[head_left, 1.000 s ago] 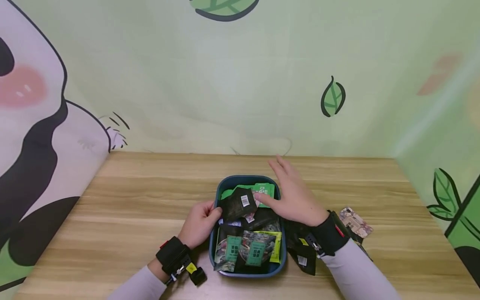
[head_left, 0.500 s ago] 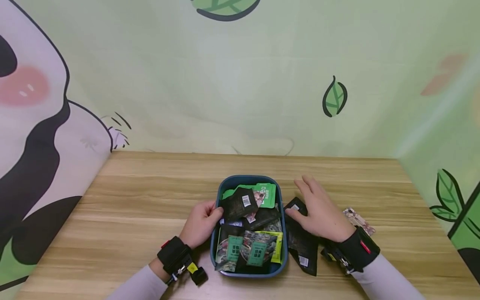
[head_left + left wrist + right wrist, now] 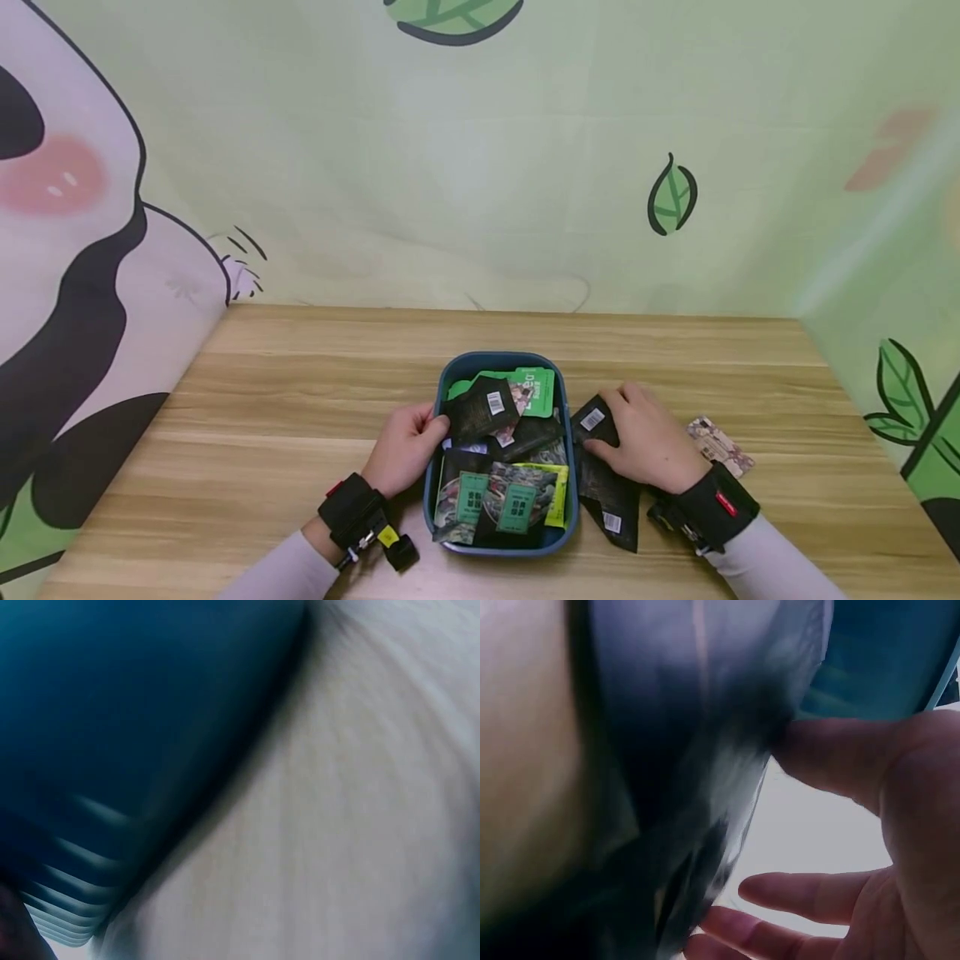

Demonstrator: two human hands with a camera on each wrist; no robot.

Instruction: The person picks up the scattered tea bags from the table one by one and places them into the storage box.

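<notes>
A blue plastic bin point(image 3: 574, 500) stands in the middle of the table, filled with several black packets and a few green ones. At its left side my left hand point(image 3: 402, 450) grips the rim, thumb uppermost; the left wrist view shows the bin's ribbed wall point(image 3: 90, 859). Right of the bin, black packets point(image 3: 613, 510) with white barcode labels lie overlapping on the table. My right hand point(image 3: 651, 442) holds the upper black packet point(image 3: 594, 421) between thumb and fingers. In the right wrist view the thumb point(image 3: 840, 754) touches the dark foil point(image 3: 705, 735); the grip is partly blurred.
Beyond the right hand lies a flat packet with a pink-brown print point(image 3: 720, 446). Inside the bin, a green packet point(image 3: 540, 398) sits at the back and a yellow one point(image 3: 557, 500) at the front right. A printed backdrop point(image 3: 480, 167) borders the wooden table point(image 3: 315, 367).
My right hand has moved from over the bin to the right and down onto the black packets, its fingers bending around one. The left hand stays on the bin's rim.
</notes>
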